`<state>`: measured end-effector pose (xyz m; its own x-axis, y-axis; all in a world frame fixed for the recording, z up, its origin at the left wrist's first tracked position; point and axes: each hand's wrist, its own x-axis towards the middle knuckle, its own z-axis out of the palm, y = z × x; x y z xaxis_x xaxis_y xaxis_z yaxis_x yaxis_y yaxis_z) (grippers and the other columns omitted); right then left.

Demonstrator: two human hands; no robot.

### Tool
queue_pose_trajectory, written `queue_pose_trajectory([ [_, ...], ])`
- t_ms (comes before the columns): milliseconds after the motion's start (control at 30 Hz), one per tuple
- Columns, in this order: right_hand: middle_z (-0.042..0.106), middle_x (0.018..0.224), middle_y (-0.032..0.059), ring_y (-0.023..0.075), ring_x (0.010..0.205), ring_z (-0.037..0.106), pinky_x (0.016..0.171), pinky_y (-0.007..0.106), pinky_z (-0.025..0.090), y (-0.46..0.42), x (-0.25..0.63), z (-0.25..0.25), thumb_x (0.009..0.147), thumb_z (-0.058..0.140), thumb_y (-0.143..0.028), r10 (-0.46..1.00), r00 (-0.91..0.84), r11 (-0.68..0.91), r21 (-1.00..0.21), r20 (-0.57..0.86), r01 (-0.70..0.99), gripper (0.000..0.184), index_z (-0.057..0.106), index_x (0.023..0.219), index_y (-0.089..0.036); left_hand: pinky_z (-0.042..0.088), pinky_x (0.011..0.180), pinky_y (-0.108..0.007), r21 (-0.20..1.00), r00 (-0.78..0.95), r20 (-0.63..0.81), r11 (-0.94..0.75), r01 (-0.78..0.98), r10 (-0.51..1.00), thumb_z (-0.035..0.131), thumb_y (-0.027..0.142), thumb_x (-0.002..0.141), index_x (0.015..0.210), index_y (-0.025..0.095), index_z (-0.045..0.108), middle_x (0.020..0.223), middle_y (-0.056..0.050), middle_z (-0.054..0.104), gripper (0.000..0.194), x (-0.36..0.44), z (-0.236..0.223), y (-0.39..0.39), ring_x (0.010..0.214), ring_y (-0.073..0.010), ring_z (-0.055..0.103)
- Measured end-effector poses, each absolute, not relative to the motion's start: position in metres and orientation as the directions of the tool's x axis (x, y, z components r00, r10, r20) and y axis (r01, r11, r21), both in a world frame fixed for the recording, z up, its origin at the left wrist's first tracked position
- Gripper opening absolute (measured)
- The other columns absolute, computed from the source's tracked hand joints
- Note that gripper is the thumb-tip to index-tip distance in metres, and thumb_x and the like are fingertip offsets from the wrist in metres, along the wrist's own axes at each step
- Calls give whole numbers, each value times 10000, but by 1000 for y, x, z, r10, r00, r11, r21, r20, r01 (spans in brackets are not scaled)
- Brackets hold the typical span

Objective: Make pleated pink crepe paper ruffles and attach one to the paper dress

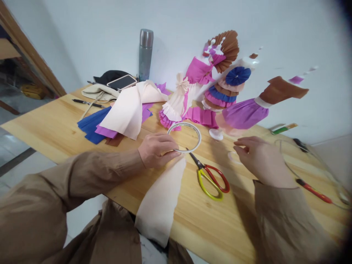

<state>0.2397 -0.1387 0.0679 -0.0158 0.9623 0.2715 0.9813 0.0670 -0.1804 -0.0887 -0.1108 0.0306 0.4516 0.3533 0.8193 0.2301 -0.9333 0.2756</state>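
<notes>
Between the thumb and fingers of my left hand (159,149) is a nearly used-up roll of tape (198,137), tilted up above the table. Just below it, a long cream strip of crepe paper (162,201) runs over the front table edge. Scissors (210,178) with one red and one yellow handle loop lie beside the strip, tips toward the tape roll. My right hand (261,159) hovers over the table to the right, thumb and fingers pinched together; whatever they hold, if anything, is too small to make out. Under those fingertips lies a pale, faint round shape.
Paper-dressed figures (244,113) stand along the wall behind my hands. Folded crepe paper (123,110) lies at the left, near a phone (122,82), a pen (88,103) and a flask (145,55). A red-handled corded tool (315,191) lies at the right. A white roll (216,134) sits mid-table.
</notes>
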Motion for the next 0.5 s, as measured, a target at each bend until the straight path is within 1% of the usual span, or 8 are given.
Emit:
queue_pose_trajectory([
  [33, 693, 741, 126, 262, 649, 628, 631, 411, 473, -144, 224, 74, 837, 578, -415, 965, 47, 42, -328, 258, 944, 246, 662, 707, -225, 518, 676, -224, 270, 454, 811, -925, 268, 369, 627, 262, 917, 797, 156, 695, 754, -30, 721, 174, -89, 30, -111, 679, -115, 645],
  [67, 689, 699, 107, 249, 615, 621, 607, 396, 474, -151, 205, 79, 846, 571, -521, 983, 57, 38, -491, 177, 870, 333, 668, 744, -220, 511, 673, -226, 265, 455, 802, -914, 307, 386, 621, 272, 923, 790, 158, 698, 746, -24, 720, 191, -89, 29, -112, 677, -116, 646],
  [100, 700, 711, 104, 249, 639, 640, 620, 388, 489, -158, 186, 83, 845, 555, -594, 996, 2, 51, -622, 84, 781, 408, 666, 752, -213, 505, 672, -230, 256, 457, 794, -902, 347, 401, 612, 286, 931, 782, 162, 700, 737, -19, 718, 213, -89, 29, -113, 678, -117, 647],
  [133, 710, 730, 100, 252, 675, 657, 636, 380, 495, -164, 167, 85, 837, 552, -628, 998, -51, 55, -699, 27, 713, 440, 664, 759, -210, 497, 668, -236, 243, 460, 786, -891, 385, 413, 601, 302, 939, 774, 166, 701, 728, -14, 716, 236, -89, 28, -113, 681, -119, 647],
  [233, 682, 696, 60, 210, 637, 616, 587, 334, 457, -179, 119, 80, 774, 635, -603, 992, -124, 69, -810, -4, 582, 390, 642, 734, -215, 460, 630, -252, 167, 481, 768, -857, 487, 423, 568, 340, 959, 757, 178, 706, 704, -6, 700, 294, -90, 28, -115, 670, -122, 624],
  [333, 659, 711, 26, 168, 636, 590, 612, 311, 468, -184, 94, 65, 716, 730, -523, 988, -123, -42, -934, -92, 356, 333, 622, 754, -211, 400, 565, -267, 59, 504, 770, -830, 555, 391, 555, 322, 959, 717, 178, 691, 665, -4, 659, 313, -90, 29, -116, 616, -124, 557],
  [400, 636, 687, 1, 143, 618, 557, 620, 296, 464, -186, 88, 56, 685, 776, -472, 981, -117, -126, -971, -152, 206, 318, 612, 753, -207, 356, 536, -275, 12, 503, 781, -815, 579, 369, 558, 313, 951, 683, 174, 675, 643, -8, 633, 324, -90, 30, -116, 593, -126, 516],
  [500, 595, 647, -15, 116, 592, 508, 600, 267, 441, -187, 87, 49, 651, 804, -397, 960, -137, -244, -970, -244, 22, 289, 597, 677, -197, 311, 527, -278, 18, 496, 779, -804, 594, 384, 547, 347, 952, 657, 167, 665, 621, -19, 609, 365, -90, 31, -117, 587, -130, 498],
])
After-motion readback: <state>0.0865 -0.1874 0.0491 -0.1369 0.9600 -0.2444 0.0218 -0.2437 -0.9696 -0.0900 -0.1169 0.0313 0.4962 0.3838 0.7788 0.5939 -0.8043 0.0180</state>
